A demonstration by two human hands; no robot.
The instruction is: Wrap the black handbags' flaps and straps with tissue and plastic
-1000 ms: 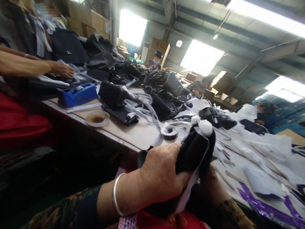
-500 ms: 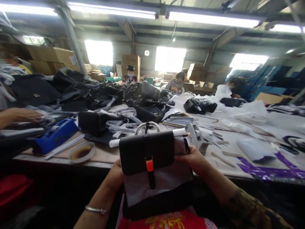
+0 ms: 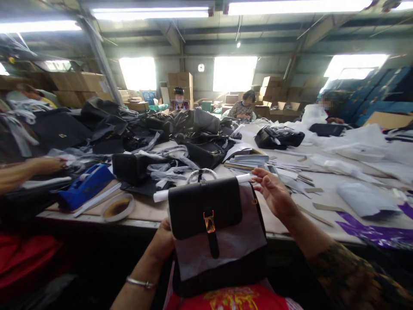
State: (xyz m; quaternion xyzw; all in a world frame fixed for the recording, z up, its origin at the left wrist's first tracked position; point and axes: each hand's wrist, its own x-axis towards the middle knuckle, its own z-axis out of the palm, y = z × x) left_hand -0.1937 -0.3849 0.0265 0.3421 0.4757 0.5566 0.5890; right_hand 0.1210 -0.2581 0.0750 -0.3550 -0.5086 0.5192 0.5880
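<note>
A black handbag point(image 3: 206, 206) rests upright against my lap, its flap fastened by a strap with a gold buckle point(image 3: 209, 221). Pale wrapping sheet point(image 3: 226, 243) covers part of the front below the flap. A white roll point(image 3: 161, 196) runs beneath the wrapped top handle point(image 3: 201, 174) and sticks out on both sides. My left hand point(image 3: 166, 239) grips the bag's left side, its fingertips hidden behind. At the roll's right end, beside a small gold fitting, my right hand point(image 3: 274, 193) has its fingers apart, fingertips at or touching the roll.
On the table lie a blue tape dispenser point(image 3: 85, 186), a shallow dish of brown liquid point(image 3: 118, 207), stacked papers point(image 3: 247, 159) and purple plastic point(image 3: 371, 228). Black bags point(image 3: 200, 122) are heaped behind. A co-worker's hand point(image 3: 53, 164) is at the left; other people sit across the table.
My right hand has let go of the bag's right side and moved up to the roll's end. My left hand keeps its hold. The view has shifted slightly left.
</note>
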